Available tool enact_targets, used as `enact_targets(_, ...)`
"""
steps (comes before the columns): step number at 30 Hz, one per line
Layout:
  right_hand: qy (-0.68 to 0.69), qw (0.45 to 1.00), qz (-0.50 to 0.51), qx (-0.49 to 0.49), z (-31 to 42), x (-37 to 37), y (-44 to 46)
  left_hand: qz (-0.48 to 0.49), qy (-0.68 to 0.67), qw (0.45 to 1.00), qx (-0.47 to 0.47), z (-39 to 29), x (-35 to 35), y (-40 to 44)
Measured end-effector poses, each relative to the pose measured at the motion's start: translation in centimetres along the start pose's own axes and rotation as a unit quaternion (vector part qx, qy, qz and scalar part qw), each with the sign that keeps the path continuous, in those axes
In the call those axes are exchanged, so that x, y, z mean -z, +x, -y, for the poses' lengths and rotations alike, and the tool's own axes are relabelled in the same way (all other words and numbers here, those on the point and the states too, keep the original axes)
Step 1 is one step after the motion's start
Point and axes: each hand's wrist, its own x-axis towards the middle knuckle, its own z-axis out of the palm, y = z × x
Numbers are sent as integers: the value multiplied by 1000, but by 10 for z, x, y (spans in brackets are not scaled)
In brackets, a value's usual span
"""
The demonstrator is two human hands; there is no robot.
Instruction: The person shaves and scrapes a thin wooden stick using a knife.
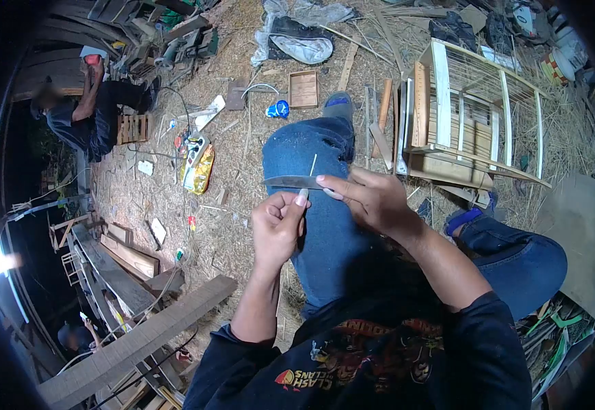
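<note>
My right hand [376,198] is closed around a knife, its handle mostly hidden by the fingers. The dark knife blade [285,182] points left above my jeans-covered thigh [304,150]. Closed in a pinch, my left hand [278,225] grips a thin pale stick [314,165] just below the blade. The stick's tip rises past the far side of the blade, and the blade crosses it. Whether the edge bites into the stick, I cannot tell.
A slatted wooden frame [441,96] lies at the right. Beyond my knee are a blue can [278,109] and a small wooden box [303,89]. A yellow bag [203,171] lies left. A long plank [140,342] crosses the lower left. One person [78,123] sits at upper left, another at lower left.
</note>
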Motion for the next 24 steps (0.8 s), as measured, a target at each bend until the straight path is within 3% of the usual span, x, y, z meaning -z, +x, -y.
enact_targets(13, 14, 999, -38, 11, -17, -11, 0, 2, -4, 1000, 5, -2, 0, 3)
enact_targets(15, -85, 996, -27, 4, -22, -14, -5, 0, 1, 1000, 5, -2, 0, 0)
enact_targets(17, -23, 995, -83, -47, -54, -9, -5, 1, 7, 1000, 5, 1, 2, -3)
enact_targets(18, -4, 992, -61, -113, -54, 0, -3, -2, -3, 1000, -5, 4, 2, -2)
enact_targets(24, 37, 998, -48, -19, 0, 0, -9, -10, -7, 1000, 3, 2, -3, -1)
